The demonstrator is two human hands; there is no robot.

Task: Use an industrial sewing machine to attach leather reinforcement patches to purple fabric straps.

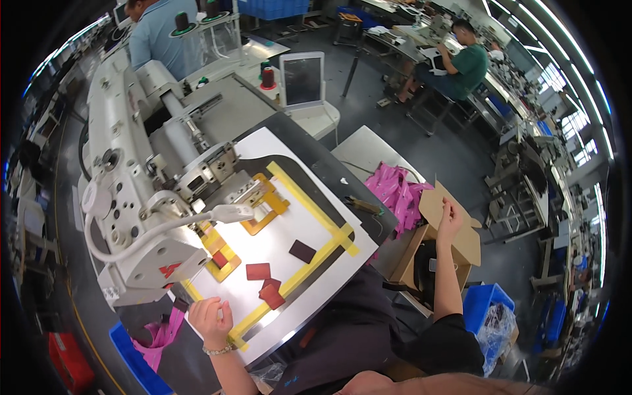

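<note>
My left hand [210, 320] is at the near left corner of the white work plate [322, 293] of a sewing machine [141, 197]. Its fingers curl inward; what they hold, if anything, is hidden. Next to it hangs a pink strap [164, 339] with a black end. I have my right hand [449, 220] raised above an open cardboard box [454, 247], fingertips pinched together on something too small to make out. On the plate lie several small dark red rectangular patches [258, 271] and a darker one [303, 251]. Another red patch [219, 259] sits in a yellow holder under the machine head.
Yellow tape [309, 197] edges the plate. A pile of pink straps [395, 191] lies on a side table beyond the plate. Blue bins stand at lower left [135, 359] and right [480, 306]. A small screen [303, 79] stands behind; two people work farther off.
</note>
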